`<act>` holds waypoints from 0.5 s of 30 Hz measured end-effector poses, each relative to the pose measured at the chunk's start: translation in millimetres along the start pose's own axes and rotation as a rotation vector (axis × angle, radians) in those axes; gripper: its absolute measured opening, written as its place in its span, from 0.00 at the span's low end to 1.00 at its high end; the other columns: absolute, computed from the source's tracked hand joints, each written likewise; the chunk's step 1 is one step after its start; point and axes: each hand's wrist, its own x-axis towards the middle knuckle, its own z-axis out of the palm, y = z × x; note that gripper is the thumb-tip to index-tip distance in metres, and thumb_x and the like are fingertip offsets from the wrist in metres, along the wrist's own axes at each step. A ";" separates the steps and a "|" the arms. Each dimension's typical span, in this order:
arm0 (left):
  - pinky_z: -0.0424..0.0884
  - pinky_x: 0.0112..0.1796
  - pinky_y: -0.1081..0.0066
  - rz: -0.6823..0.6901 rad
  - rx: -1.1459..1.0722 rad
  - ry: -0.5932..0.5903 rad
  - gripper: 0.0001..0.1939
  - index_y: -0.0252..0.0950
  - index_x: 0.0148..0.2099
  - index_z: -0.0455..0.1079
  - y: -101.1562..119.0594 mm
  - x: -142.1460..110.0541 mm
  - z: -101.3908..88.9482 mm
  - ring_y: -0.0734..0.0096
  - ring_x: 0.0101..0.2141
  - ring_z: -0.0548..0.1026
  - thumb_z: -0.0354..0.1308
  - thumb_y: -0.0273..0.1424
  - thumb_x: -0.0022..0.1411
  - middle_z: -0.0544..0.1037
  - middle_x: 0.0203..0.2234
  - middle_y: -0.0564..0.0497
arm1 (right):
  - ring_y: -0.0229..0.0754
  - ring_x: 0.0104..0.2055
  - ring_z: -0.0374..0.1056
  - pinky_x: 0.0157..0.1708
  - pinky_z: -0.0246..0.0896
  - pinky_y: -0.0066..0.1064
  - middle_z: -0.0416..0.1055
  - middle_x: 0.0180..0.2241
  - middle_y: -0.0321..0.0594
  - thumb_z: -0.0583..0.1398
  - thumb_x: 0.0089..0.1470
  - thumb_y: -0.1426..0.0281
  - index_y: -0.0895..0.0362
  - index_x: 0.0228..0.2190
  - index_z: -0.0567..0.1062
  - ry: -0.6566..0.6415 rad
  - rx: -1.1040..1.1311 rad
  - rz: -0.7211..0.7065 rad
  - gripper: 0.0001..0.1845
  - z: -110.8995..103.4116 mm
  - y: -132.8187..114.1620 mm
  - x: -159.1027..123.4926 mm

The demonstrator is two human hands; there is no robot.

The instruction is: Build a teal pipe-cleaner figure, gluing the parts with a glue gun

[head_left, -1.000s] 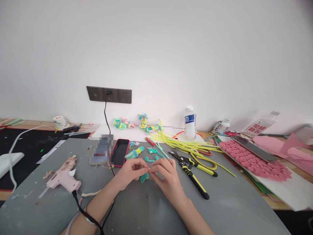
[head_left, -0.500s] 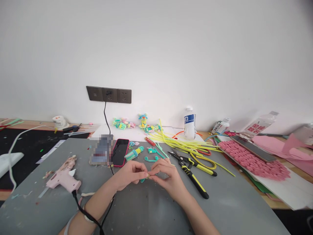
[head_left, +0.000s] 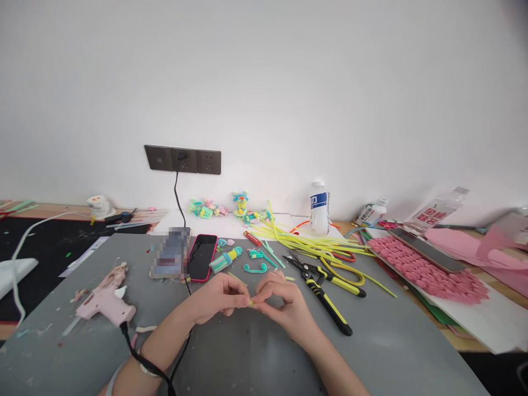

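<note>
A small yellow-green piece [head_left: 252,303], mostly hidden, sits between the left hand [head_left: 220,298] and right hand [head_left: 285,301], pinched by their fingertips, nearer than a curled turquoise strip [head_left: 256,270].

"What is held?"
"Left hand [head_left: 218,298] and right hand [head_left: 282,301] together pinch a tiny yellow piece [head_left: 252,303]."
"Around them?"
"Pliers [head_left: 324,300] right, glue gun [head_left: 108,302] left, white-capped bottle [head_left: 319,212] far."
</note>
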 end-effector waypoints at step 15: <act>0.57 0.27 0.72 0.410 0.443 0.437 0.15 0.34 0.32 0.76 3.8 1.2 -8.1 0.73 0.25 0.63 0.60 0.40 0.63 0.72 0.28 0.48 | 0.43 0.29 0.69 0.37 0.60 0.38 0.77 0.30 0.39 0.62 0.59 0.60 0.53 0.30 0.83 -0.080 -0.405 0.306 0.13 -17.6 46.3 -5.4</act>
